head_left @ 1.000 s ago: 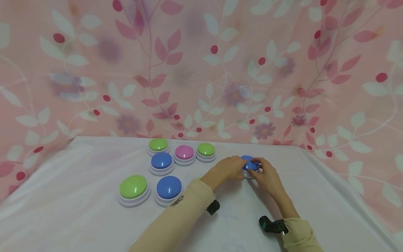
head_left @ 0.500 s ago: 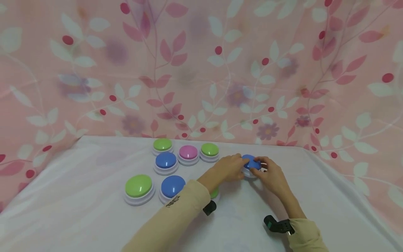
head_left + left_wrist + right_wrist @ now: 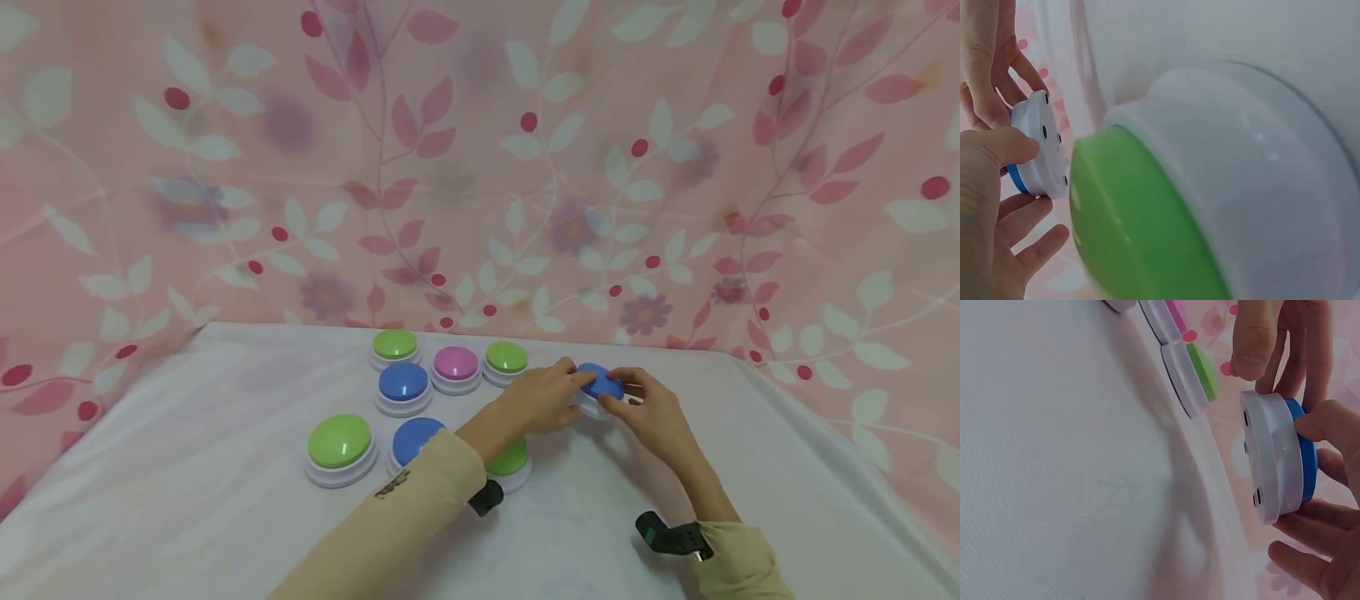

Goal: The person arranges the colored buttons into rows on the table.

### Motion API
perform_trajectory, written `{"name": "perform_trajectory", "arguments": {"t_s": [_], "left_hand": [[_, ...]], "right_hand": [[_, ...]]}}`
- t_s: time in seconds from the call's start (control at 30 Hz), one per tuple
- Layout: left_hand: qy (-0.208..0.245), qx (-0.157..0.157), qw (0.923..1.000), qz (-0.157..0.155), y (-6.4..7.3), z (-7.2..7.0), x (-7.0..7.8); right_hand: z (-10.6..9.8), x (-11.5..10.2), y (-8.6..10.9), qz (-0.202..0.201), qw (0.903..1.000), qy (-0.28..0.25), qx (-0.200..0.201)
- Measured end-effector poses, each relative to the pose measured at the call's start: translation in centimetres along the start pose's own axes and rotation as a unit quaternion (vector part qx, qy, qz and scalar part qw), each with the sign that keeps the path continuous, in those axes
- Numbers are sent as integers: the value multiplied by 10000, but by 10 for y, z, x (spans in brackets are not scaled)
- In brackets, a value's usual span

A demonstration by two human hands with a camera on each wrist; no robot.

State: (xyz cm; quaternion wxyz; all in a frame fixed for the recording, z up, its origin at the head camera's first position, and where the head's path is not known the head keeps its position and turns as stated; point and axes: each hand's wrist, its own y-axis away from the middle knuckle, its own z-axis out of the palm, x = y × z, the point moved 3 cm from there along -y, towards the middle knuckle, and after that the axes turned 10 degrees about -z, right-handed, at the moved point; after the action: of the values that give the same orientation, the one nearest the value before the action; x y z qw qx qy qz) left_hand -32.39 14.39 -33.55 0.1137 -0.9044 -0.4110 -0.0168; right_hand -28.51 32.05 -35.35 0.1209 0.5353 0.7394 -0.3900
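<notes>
Both hands hold a blue dome push button with a white round base, raised off the table at the right back. My right hand grips it from the right, its thumb on the blue dome. On the other side, the fingers of my left hand reach over the dome's left edge. In both wrist views the button's underside, with several small dark spots, shows as it stands clear of the cloth. A green push button stands below the left forearm, partly covered by it, and fills much of the left wrist view.
More push buttons stand left on the white cloth: a green one, a blue one partly behind the left sleeve, another blue, a pink and two green ones at the back. A floral curtain hangs behind.
The blue button has risen from the table in both hands. The head view has shifted slightly, and the left forearm has moved left, uncovering more of the green button below it.
</notes>
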Motion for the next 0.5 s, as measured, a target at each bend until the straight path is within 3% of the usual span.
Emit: {"name": "perform_trajectory", "arguments": {"t_s": [0.5], "left_hand": [[-77, 696, 9971, 305, 23, 0, -10]], "right_hand": [[-1, -9, -2, 116, 9968, -480, -632]]}}
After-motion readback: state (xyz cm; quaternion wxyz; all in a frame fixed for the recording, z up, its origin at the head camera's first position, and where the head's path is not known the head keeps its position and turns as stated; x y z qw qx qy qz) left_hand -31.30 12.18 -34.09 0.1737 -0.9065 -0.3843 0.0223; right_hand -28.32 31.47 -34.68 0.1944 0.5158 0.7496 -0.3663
